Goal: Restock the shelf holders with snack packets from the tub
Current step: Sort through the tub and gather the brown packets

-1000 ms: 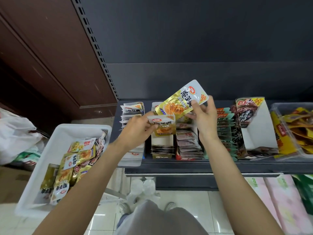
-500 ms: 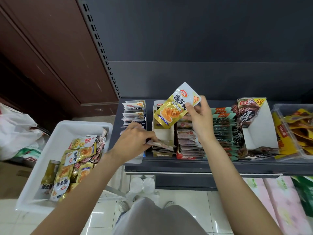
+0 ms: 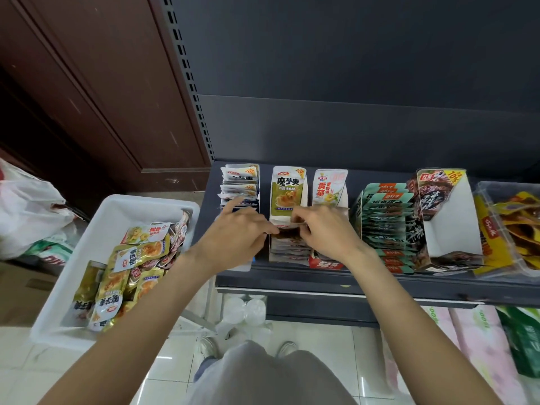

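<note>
We note packet (image 3: pixel 287 230) lying flat atop stack in 2nd holder from left (image 3: pixel 289 197), long axis left-right across holder, near end. Both hands on it: left hand (image 3: pixel 236 235) pinches left edge, forefinger stretched toward far-left holder (image 3: pixel 240 185); right hand (image 3: pixel 324 232) grips right edge, fingers curled over. Pkt sits between hands, equally close to both. We judge seating step underway; next pkt must come from tub (image 3: pixel 96 229), near-left, so left hand is nearer. Shelf (image 3: pixel 350 283) edge just below.
</note>
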{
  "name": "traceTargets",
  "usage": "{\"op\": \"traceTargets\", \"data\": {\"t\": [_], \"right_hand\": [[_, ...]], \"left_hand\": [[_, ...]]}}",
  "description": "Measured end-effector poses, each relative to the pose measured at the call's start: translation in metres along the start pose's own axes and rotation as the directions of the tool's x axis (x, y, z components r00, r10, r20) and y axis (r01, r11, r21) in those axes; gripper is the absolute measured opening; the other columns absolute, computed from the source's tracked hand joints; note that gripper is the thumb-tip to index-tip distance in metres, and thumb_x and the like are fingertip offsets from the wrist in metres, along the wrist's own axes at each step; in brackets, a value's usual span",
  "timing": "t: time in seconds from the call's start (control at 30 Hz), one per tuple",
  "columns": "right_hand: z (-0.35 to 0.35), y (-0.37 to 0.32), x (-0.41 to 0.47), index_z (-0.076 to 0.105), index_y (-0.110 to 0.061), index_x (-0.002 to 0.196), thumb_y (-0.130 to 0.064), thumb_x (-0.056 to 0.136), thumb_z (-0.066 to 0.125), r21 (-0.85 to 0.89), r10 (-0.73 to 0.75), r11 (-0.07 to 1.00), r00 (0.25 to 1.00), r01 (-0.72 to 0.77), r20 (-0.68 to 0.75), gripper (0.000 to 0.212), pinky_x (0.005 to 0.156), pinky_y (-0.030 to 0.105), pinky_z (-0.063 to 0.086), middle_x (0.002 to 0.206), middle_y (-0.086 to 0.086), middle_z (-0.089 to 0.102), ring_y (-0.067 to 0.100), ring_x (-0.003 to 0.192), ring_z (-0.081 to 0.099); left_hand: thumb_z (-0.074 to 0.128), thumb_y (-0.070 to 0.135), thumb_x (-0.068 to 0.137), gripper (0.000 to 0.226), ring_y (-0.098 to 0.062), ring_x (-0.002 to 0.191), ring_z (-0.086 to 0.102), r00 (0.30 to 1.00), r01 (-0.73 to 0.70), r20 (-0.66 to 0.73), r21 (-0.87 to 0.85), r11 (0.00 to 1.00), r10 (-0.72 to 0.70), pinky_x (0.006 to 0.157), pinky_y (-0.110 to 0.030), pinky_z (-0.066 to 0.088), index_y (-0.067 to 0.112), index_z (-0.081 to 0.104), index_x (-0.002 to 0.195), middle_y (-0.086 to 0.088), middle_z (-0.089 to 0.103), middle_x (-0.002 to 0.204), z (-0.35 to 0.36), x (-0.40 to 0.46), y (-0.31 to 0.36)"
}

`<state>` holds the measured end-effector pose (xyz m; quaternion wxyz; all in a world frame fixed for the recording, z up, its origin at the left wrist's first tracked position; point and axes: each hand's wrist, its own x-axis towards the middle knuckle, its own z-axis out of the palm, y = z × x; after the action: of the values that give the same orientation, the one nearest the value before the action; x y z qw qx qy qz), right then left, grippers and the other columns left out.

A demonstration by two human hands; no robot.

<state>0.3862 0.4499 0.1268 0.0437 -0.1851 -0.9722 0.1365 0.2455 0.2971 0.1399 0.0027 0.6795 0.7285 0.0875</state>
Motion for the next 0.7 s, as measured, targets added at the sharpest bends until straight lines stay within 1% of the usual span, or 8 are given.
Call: {"op": "traceTargets", "data": {"t": [0.13,0.23,0.37,0.43,0.5,0.57,0.63,0.7], "right_hand": [[-0.017,-0.004,-0.009,0.062,-0.022,0.115,-0.005,0.086,0.053,-0.061,-0.017,0.998,0.972,0.032,0.233,0.035,0.093,0.036,0.042,0.097,-0.003,0.062,0.019,0.107,0.053],[-0.038,-0.019,-0.017,0.063,-0.024,0.117,-0.005,0.087,0.053,0.116,-0.018,0.993,0.997,0.009,0.075,0.037,0.096,0.03,0.041,0.108,-0.009,0.063,0.01,0.111,0.05],[-0.048,-0.082,-0.008,0.065,-0.023,0.109,-0.006,0.092,0.052,0.465,-0.03,0.878,0.982,0.116,-0.188,0.027,0.084,0.009,0.043,0.101,-0.017,0.067,-0.004,0.098,0.059],[-0.03,-0.119,0.007,0.065,-0.022,0.108,-0.008,0.093,0.053,0.548,-0.066,0.824,0.984,0.148,-0.167,0.024,0.076,0.01,0.047,0.096,-0.017,0.069,-0.004,0.09,0.062],[0.004,-0.157,0.027,0.065,-0.024,0.107,-0.011,0.093,0.054,0.577,-0.132,0.801,0.987,0.16,-0.091,0.022,0.07,0.01,0.047,0.093,-0.016,0.07,-0.003,0.083,0.064],[0.052,-0.193,0.05,0.066,-0.022,0.107,-0.012,0.093,0.054,0.605,-0.182,0.789,0.982,0.11,0.059,0.021,0.072,0.012,0.048,0.094,-0.013,0.07,-0.002,0.083,0.064],[0.107,-0.223,0.073,0.065,-0.019,0.111,-0.013,0.094,0.054,0.591,-0.183,0.807,0.95,-0.001,0.252,0.022,0.082,0.025,0.053,0.105,-0.008,0.07,0.004,0.093,0.064],[0.16,-0.243,0.095,0.061,-0.017,0.12,-0.013,0.094,0.053,0.475,-0.135,0.876,0.905,-0.081,0.404,0.028,0.09,0.032,0.05,0.121,-0.002,0.064,0.013,0.106,0.061]], "left_hand": [[0.061,0.017,0.089,0.02,-0.012,0.079,0.065,0.955,0.073,-0.256,-0.295,0.953,-0.152,0.078,-0.032,0.053,0.019,0.071,0.106,0.005,0.071,0.087,-0.012,-0.03,-0.003],[0.054,0.025,0.093,0.022,-0.001,0.074,0.058,0.854,0.135,-0.406,-0.432,0.892,-0.326,0.067,-0.015,0.05,0.018,0.07,0.105,0.006,0.069,0.086,-0.013,-0.062,-0.013],[0.044,0.031,0.098,0.022,-0.006,0.07,0.057,0.505,0.223,-0.6,-0.604,0.765,-0.62,0.061,-0.015,0.042,0.026,0.066,0.099,0.015,0.061,0.077,-0.009,-0.118,-0.041],[0.043,0.028,0.099,0.021,-0.006,0.07,0.058,0.316,0.218,-0.601,-0.707,0.672,-0.734,0.062,-0.018,0.042,0.033,0.063,0.096,0.018,0.06,0.075,-0.003,-0.15,-0.063],[0.045,0.023,0.097,0.023,-0.007,0.071,0.059,0.212,0.297,-0.526,-0.768,0.567,-0.824,0.062,-0.023,0.044,0.039,0.061,0.096,0.016,0.062,0.077,0.008,-0.183,-0.092],[0.049,0.021,0.094,0.022,-0.009,0.073,0.061,0.212,0.481,-0.344,-0.778,0.404,-0.915,0.063,-0.031,0.049,0.038,0.06,0.099,0.016,0.064,0.083,0.028,-0.214,-0.127],[0.054,0.019,0.092,0.021,-0.013,0.08,0.064,0.284,0.689,-0.083,-0.675,0.264,-0.955,0.066,-0.032,0.049,0.028,0.059,0.11,0.008,0.068,0.095,0.055,-0.238,-0.16],[0.058,0.019,0.09,0.035,-0.023,0.101,0.063,0.397,0.819,0.131,-0.497,0.286,-0.909,0.08,-0.033,0.048,0.016,0.053,0.125,-0.002,0.065,0.113,0.082,-0.253,-0.183]]}}
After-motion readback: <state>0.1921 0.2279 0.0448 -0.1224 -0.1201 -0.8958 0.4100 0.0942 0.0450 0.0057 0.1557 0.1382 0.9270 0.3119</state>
